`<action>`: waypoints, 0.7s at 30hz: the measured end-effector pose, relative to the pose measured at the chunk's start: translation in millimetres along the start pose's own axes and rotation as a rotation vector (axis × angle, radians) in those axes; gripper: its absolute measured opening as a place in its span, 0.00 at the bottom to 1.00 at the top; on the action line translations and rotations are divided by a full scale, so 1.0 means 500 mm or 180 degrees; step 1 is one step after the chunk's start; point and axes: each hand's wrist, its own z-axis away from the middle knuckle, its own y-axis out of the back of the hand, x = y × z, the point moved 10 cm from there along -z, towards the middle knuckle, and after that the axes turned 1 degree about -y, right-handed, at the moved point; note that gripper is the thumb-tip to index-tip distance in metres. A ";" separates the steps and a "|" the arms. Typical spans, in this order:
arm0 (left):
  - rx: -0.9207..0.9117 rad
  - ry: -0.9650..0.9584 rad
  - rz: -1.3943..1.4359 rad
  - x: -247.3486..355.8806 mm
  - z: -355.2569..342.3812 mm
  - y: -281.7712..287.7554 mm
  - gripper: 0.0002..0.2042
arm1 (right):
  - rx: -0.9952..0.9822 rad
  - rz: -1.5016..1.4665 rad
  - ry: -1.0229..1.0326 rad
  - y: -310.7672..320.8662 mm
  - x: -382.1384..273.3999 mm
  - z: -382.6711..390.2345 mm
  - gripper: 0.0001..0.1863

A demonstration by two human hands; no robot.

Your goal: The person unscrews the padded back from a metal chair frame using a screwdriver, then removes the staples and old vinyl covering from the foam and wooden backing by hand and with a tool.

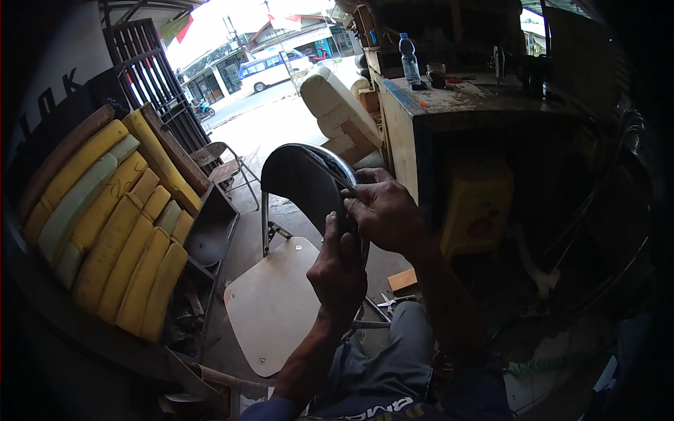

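I look remotely into an open-fronted workshop, apparently for seat upholstery. There is a cluttered workbench [401, 137]. Just left of the bench leans a tattered cream seat [337, 102]; far left of it, yellow and green foam pads [144, 281] stand side by side. Nearer than the bench is a chair [270, 309] with a bare seat board; beyond it, a van [272, 69] shows on a sunlit street [242, 116].

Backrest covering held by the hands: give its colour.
The backrest covering looks black, clearest in the head view.
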 end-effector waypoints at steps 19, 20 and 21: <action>-0.0307 -0.1696 0.1126 -0.140 -0.242 -0.043 0.13 | 0.1114 0.1494 0.0220 -0.023 -0.103 0.046 0.11; -0.0514 -0.1741 0.1362 -0.140 -0.252 -0.062 0.13 | 0.1173 0.1530 0.0285 -0.023 -0.108 0.049 0.10; -0.0290 -0.1900 0.1263 -0.133 -0.258 -0.058 0.13 | 0.1239 0.1564 0.0347 -0.022 -0.114 0.052 0.10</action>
